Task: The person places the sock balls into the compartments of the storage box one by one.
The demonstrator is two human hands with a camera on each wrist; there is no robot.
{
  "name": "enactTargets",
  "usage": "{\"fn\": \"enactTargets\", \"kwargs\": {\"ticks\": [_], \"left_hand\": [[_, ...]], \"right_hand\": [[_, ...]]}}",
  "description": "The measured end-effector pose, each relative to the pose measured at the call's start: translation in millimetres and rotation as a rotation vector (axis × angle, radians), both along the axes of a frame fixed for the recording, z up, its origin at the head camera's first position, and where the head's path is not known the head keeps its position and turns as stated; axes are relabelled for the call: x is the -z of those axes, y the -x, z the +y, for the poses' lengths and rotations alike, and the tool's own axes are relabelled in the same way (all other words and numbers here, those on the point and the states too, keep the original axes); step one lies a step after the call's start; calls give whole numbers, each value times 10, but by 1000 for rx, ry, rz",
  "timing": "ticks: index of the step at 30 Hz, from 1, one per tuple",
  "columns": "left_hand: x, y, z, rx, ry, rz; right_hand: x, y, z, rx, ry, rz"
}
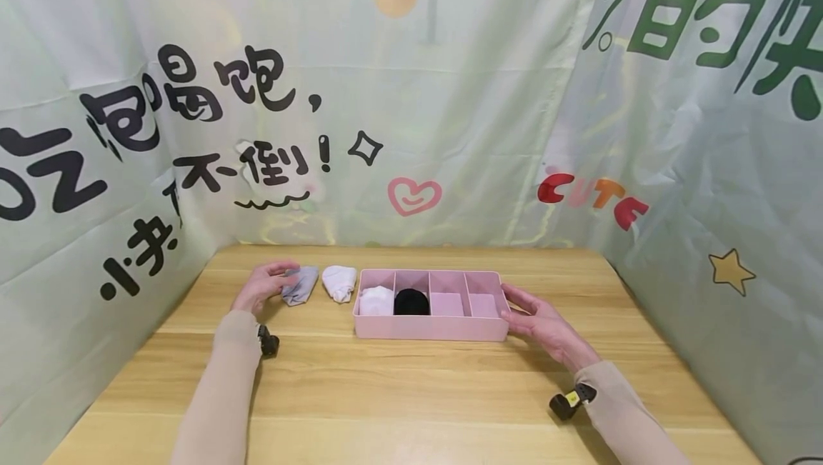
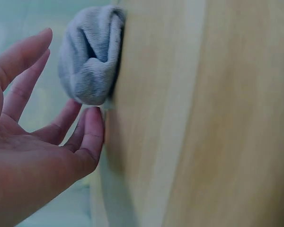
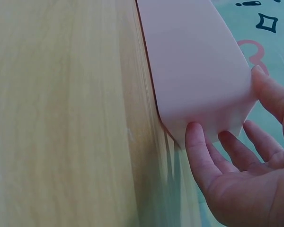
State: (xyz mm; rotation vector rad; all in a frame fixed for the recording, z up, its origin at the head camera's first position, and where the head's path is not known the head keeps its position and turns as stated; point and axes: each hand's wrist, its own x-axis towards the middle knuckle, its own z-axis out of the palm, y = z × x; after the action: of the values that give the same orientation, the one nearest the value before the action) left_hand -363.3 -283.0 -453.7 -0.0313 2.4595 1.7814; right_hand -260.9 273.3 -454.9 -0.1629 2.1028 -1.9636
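A grey rolled sock (image 1: 300, 286) lies on the table at the left; close up in the left wrist view, the same sock (image 2: 92, 54) shows its folds. Beside it is my left hand (image 1: 262, 284), fingers spread, fingertips close to the sock; whether they touch is unclear. A white rolled sock (image 1: 339, 283) lies just right of the grey one. My right hand (image 1: 546, 326) rests its fingertips against the right end of a pink divided box (image 1: 431, 328). In that box, a white bundle (image 1: 376, 301) fills the leftmost compartment and a black bundle (image 1: 411, 302) the one beside it.
The two right-hand compartments show bare pink bottoms. Printed cloth curtains (image 1: 411, 115) stand around the back and sides of the wooden table (image 1: 386, 393). Each wrist bears a small black camera.
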Motion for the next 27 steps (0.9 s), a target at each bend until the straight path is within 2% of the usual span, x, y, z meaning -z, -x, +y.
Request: {"fn": "enactTargets", "kwargs": {"ticks": [7,13,21,27], "left_hand": [[29,50,36,29,32,-59],[34,73,73,77,76,-36],[34,83,133,52,63,6],[-22,36,131,79,69,-3]], "right_hand": [[14,7,25,-17,-4,18],[12,-5,33,-6,6,9],[3,-6,40,-17,19,9],[1,-8,35,-31,24,22]]}}
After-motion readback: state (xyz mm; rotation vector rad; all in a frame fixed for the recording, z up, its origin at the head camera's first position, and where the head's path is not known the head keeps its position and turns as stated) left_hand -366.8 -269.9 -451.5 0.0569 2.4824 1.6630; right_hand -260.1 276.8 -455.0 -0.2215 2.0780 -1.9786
